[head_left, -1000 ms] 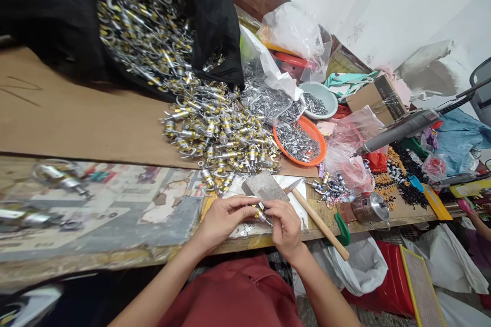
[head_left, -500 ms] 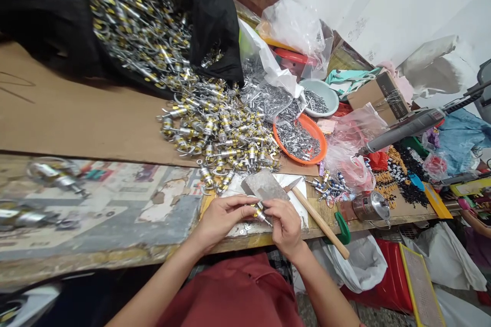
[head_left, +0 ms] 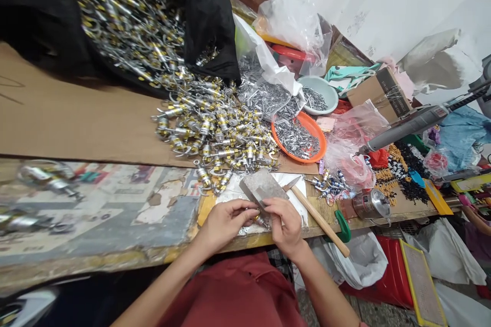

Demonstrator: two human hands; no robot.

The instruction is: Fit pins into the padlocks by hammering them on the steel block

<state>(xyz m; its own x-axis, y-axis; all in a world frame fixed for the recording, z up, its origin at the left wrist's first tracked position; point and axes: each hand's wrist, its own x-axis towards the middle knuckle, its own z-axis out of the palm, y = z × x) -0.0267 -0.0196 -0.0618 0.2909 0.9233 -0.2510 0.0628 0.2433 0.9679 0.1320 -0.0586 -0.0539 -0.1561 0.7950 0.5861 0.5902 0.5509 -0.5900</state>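
Observation:
Over the front edge of the bench, my left hand (head_left: 224, 225) has thumb and forefinger pinched together; whatever is between them is too small to make out. Close beside it, the fingers of my right hand (head_left: 286, 222) are closed on a small silver-and-yellow metal fitting (head_left: 262, 221), partly hidden by the fingers. Just beyond both hands sits a grey metal block (head_left: 263, 187) on white sheeting. A hammer (head_left: 320, 220) with a wooden handle lies right of the block. Behind it spreads a heap of similar silver-and-yellow fittings (head_left: 222, 127).
A black bag (head_left: 209, 15) spills fittings onto cardboard (head_left: 76, 117). An orange bowl (head_left: 324, 138) and a pale bowl (head_left: 328, 94) hold small metal parts. To the right are blue-and-silver fittings (head_left: 330, 184), a metal pot (head_left: 372, 204), a green clamp (head_left: 342, 225) and a grey power tool (head_left: 406, 127).
My left fingers have come off the fitting's visible body and moved slightly, pinched above it. The fitting is now more hidden near my right fingers. The view has shifted slightly.

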